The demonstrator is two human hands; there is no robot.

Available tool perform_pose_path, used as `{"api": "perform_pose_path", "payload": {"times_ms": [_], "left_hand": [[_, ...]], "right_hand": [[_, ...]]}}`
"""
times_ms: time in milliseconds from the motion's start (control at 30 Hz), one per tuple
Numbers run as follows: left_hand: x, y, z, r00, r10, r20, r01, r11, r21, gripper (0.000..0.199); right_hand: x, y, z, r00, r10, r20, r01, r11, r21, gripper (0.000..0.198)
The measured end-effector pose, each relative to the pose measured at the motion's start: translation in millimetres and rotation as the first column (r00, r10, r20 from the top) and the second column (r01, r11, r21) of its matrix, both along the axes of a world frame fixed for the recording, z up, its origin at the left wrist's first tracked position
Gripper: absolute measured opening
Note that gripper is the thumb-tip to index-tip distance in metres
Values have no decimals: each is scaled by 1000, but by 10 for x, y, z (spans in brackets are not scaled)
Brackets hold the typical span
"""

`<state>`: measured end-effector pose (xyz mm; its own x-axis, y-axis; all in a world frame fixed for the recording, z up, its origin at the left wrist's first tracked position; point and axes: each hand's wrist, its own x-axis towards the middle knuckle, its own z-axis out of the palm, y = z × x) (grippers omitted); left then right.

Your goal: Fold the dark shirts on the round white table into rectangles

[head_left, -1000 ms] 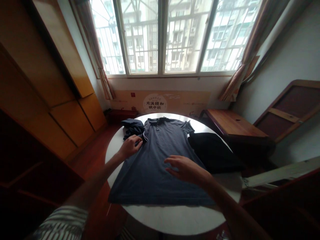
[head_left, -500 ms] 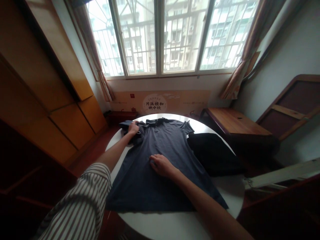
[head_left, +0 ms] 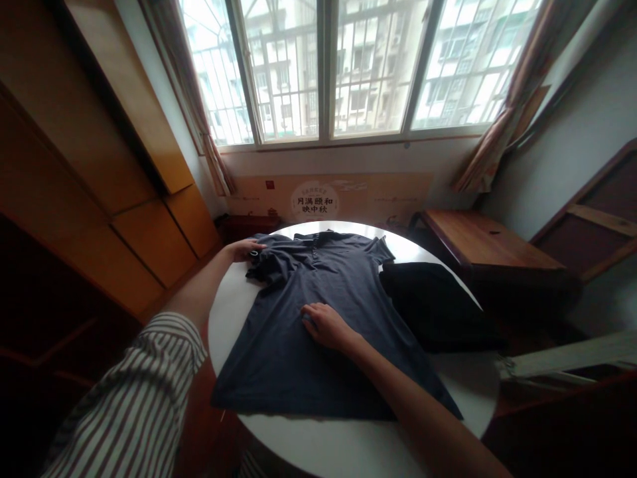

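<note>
A dark blue-grey polo shirt lies spread on a round white table, its buttoned collar at the far side and its hem towards me. At the left sleeve, my left hand pinches the bunched cloth by the table's far left edge. My right hand rests on the middle of the shirt with its fingers curled in. A small bluish patch shows between those fingers, but I cannot tell whether it is gripped. To the right of the shirt lies a folded black cloth, partly against the shirt's side.
Wooden cabinets stand on the left. Behind the table is a window with curtains, above a printed cardboard panel. A low wooden table and a leaning framed board are on the right.
My left hand has moved left and pulled the sleeve outward, wrinkling the cloth near the shoulder. My right hand keeps its place on the shirt. The camera view has shifted slightly.
</note>
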<state>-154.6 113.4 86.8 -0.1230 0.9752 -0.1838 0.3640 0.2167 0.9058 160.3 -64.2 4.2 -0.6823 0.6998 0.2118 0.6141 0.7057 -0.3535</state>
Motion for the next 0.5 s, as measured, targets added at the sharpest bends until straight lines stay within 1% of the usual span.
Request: {"api": "perform_pose_path", "payload": {"times_ms": [100,167,233,300,333,367,433,500], "left_hand": [[91,96,24,998,15,59,-25,984,174,40],[165,166,56,997,36,69,-54,957,284,34],[222,224,95,992,106,63,-122,901,417,26],[246,263,120,975,214,65,-216,828,517,24],[243,274,120,960,273,69,-266,798,541,25],[230,279,109,942,326,75,-312,778,546,26],[182,269,56,911,406,77,-384,763,520,28],[118,243,-27,886,459,66,-428,755,497,28]], "right_hand": [[1,-1,9,1000,4,2,-4,1000,2,21],[3,-3,15,1000,6,1,-6,1000,6,21],[7,-4,13,1000,7,-1,-7,1000,9,21],[10,-2,3,1000,7,-3,-7,1000,7,22],[11,0,-3,1000,6,-3,-6,1000,3,21],[12,1,-8,1000,4,-4,-4,1000,0,21],[12,3,-12,1000,0,-7,0,1000,-5,21],[11,2,-5,1000,-4,-9,4,1000,-10,21]]}}
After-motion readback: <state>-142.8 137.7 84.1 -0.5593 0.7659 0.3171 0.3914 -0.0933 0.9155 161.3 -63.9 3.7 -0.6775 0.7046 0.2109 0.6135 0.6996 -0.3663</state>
